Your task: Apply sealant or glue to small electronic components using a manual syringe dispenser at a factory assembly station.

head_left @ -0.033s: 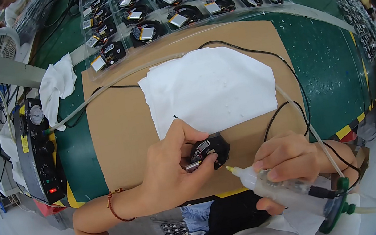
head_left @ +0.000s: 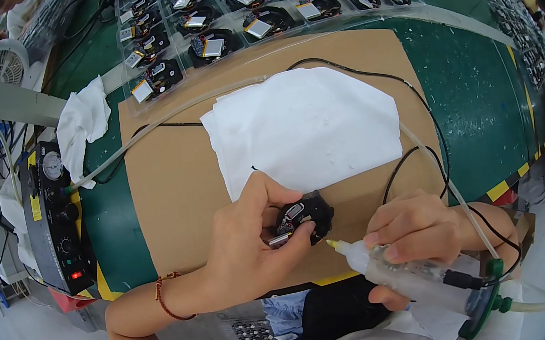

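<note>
Barely anything has moved since the earlier frame: the clear syringe (head_left: 407, 277) in the right hand (head_left: 418, 226) has tilted a touch, its green end cap (head_left: 482, 313) sitting slightly lower and farther left, while the left hand (head_left: 247, 235) and the round black module (head_left: 317, 213) look unmoved.

Pinched between the left thumb and fingers, the module is held over the cardboard sheet (head_left: 171, 183), toward the near edge of the table (head_left: 463, 103). The right hand is wrapped around the syringe, fingers on top and thumb below, with the yellow nozzle (head_left: 335, 245) just beside the module's near rim, apparently not touching it.

A slip of either wrist could scrape the nozzle across the exposed parts or leave fluid, if there is any, in the wrong spot. The black cable (head_left: 462, 278) and clear hose (head_left: 455, 190) trail from the syringe and could tug it off line if they snag. A loose pinch might drop the module onto the cardboard or past the near edge of the table.

Hidden: the module's underside, and the left fingertips behind it. The left thumb covers part of its face, and the nozzle's very tip is too small to show a bead. The tray (head_left: 237, 56) at the table's far edge is cut off by the top of the view.
</note>
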The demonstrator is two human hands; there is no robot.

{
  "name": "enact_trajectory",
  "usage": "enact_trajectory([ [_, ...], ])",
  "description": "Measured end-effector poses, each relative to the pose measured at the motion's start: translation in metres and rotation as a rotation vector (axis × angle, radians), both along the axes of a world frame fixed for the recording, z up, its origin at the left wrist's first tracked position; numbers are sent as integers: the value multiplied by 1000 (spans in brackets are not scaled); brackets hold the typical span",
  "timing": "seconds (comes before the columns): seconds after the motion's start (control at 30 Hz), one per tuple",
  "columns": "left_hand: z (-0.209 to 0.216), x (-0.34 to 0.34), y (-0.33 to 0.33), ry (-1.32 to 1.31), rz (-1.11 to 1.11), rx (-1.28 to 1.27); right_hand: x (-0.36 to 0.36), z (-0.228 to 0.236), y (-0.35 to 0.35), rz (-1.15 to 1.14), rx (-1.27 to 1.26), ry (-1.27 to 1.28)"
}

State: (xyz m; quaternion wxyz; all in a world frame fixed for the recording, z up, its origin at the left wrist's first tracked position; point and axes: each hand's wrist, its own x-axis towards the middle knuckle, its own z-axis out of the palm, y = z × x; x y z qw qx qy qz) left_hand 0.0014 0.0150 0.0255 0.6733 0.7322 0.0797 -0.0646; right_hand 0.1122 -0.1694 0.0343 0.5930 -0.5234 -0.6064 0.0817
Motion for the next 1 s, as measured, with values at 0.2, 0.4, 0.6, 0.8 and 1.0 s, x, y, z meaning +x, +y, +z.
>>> enact_trajectory([
  [0.2,-2,1,-2,19,5,-46,-3,-8,2,-43,44,-40],
  [0.4,-6,1,-6,-63,122,-65,-3,-10,3,-47,82,-62],
  [0.6,-7,1,-7,-82,125,-43,-4,-11,3,-42,90,-49],
  [0.8,-7,2,-5,-61,108,-46,-3,-10,3,-62,75,-55],
  [1.0,-7,1,-5,-69,101,-30,-3,-10,4,-71,87,-47],
])
